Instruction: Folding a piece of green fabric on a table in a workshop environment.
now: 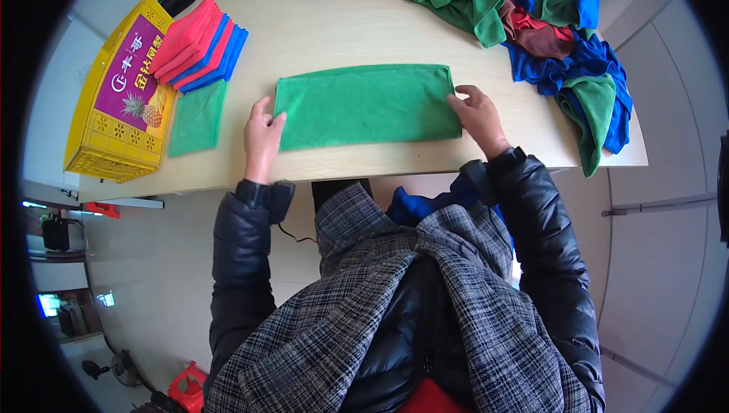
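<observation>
A green towel (pixel 364 108), folded into a long rectangle, lies flat on the table right in front of me. At its left edge is my left hand (pixel 263 138), fingers curled and thumb on the cloth's border. My right hand (pixel 480 118) pinches the opposite short edge between thumb and fingers. To the left lies a small folded green cloth (pixel 199 119). Beside it, a leaning stack of folded red and blue cloths (pixel 199 45) rests against a yellow crate.
The yellow crate (pixel 114 143) with a purple panel stands at the table's left end. A heap of crumpled cloths (pixel 524 11) in green, red, blue and brown covers the far right, some hanging over the table's edge (pixel 634 156). A red stool (pixel 187 386) is on the floor.
</observation>
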### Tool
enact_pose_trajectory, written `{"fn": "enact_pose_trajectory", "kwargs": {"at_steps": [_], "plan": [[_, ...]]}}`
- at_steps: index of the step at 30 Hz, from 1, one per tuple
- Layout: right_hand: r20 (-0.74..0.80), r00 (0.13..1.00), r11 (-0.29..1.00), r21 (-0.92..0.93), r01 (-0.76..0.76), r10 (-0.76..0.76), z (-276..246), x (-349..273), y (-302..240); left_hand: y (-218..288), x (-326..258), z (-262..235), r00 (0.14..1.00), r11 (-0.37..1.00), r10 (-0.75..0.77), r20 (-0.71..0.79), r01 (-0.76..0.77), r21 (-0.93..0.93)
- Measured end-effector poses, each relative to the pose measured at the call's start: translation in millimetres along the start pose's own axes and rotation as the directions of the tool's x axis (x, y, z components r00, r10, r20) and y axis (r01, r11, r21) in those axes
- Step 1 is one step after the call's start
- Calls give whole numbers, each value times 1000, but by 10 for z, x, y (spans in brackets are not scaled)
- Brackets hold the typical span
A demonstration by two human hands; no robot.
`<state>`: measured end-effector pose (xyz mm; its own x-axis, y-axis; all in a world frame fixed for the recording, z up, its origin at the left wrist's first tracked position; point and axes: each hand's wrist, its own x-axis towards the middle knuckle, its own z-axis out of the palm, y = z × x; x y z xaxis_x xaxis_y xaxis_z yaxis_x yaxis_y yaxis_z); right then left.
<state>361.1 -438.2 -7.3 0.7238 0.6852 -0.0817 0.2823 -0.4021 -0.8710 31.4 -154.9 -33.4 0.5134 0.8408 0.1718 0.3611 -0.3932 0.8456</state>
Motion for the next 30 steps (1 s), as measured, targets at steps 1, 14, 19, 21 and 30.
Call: {"fn": "enact_pose_trajectory", "kwargs": {"at_steps": [1,14,19,21,30], "plan": [[-72,995,993,-105,60,-68,63,-96,-70,164,-169,22,998,992,15,-66,-7,125],[-166,907,733,-652,193,-386,271,-404,-91,386,-601,209,951,787,217,-218,-38,616],[-221,908,747,-651,134,-355,268,-462,-51,446,-624,204,960,768,179,-213,-1,640],[-209,916,736,-666,124,-343,234,-452,-45,458,-622,190,962,767,170,-215,8,641],[-34,868,600,-736,313,-496,197,-600,-511,837,-651,134,921,676,366,-130,-167,717]]}}
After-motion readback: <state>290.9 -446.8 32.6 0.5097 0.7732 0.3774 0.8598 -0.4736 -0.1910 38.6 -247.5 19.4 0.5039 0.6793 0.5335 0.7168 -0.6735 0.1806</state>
